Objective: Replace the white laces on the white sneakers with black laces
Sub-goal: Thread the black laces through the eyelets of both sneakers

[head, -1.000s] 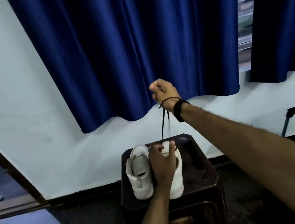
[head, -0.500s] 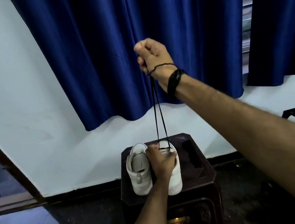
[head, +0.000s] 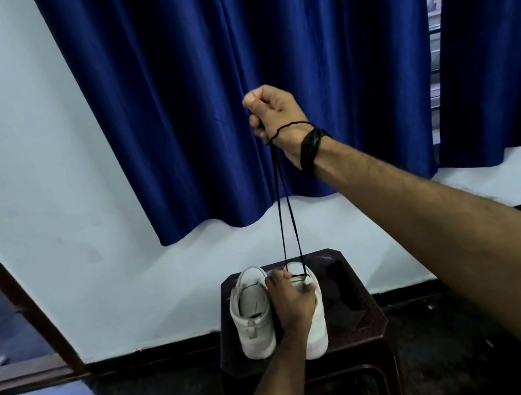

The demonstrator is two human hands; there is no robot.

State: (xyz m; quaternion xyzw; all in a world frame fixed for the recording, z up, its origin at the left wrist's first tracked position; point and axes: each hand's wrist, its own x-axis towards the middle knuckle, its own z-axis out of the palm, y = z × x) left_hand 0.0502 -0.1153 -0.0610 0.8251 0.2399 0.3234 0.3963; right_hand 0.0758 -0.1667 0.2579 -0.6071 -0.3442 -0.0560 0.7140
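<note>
Gripped in the raised right hand [head: 275, 112], a closed fist, are both strands of the black lace [head: 283, 207], which are drawn up taut from the toe end of the right sneaker [head: 316, 326]. One turn of lace is seen across the back of that hand near the wrist, just above a dark wristband [head: 311, 150]. The right sneaker is held down by the left hand [head: 293, 303], whose fingers are curled over its top; the eyelets are hidden beneath them, so how far the lace is threaded cannot be told. The left sneaker [head: 252, 317] is set touching it at 9 o'clock, heel toward the camera. Both are stood on a dark stool [head: 361, 325]. At 3 o'clock of the sneakers, on the stool top, a dark thing is seen, possibly another lace. Blue curtains [head: 231, 80] are hung at 12 o'clock against a white wall [head: 21, 170].
</note>
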